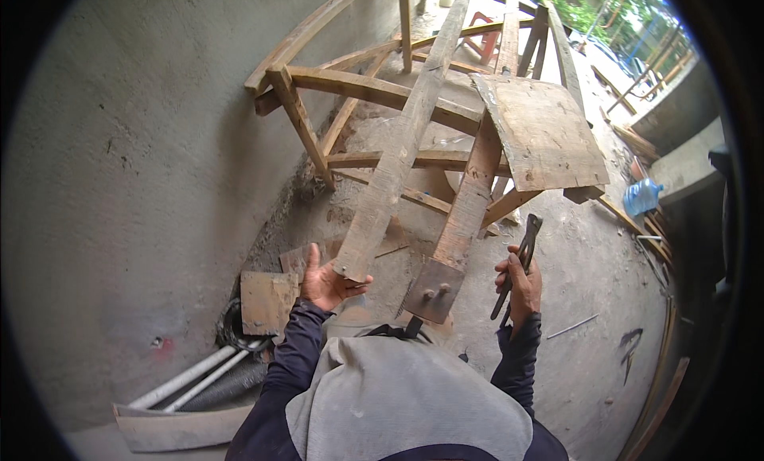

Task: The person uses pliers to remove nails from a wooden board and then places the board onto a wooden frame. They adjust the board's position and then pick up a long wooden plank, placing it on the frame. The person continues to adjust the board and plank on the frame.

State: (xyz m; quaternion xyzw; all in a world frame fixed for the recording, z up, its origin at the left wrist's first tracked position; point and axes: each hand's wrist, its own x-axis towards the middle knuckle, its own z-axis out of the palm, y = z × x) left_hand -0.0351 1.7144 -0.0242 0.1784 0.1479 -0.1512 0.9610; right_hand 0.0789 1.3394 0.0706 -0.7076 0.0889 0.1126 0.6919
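Left hand [325, 284] sits palm up at the near end of the long plank [390, 167], its fingers spread beneath the wood and its thumb standing clear, so it supports the plank rather than clasping it. To the right of the plank, the right hand [524, 286] is closed around dark pincers [532, 226], whose head points up and away from the body. The tool touches neither the plank nor any other wood.

Beyond and beneath the plank stands a timber frame [374, 87], which looks already assembled, with legs, rails and crosspieces joined. Just right of the plank runs a second beam [469, 198]; its near end carries a brown plate [432, 290] with two bolts, so that fixing appears done. Farther right, a plywood sheet [549, 131] rests over the frame; whether it is fastened cannot be told. At the plank's held end no completed joint shows, so the work there seems unfinished. Left of this end, a small board [267, 302] leans near the wall.
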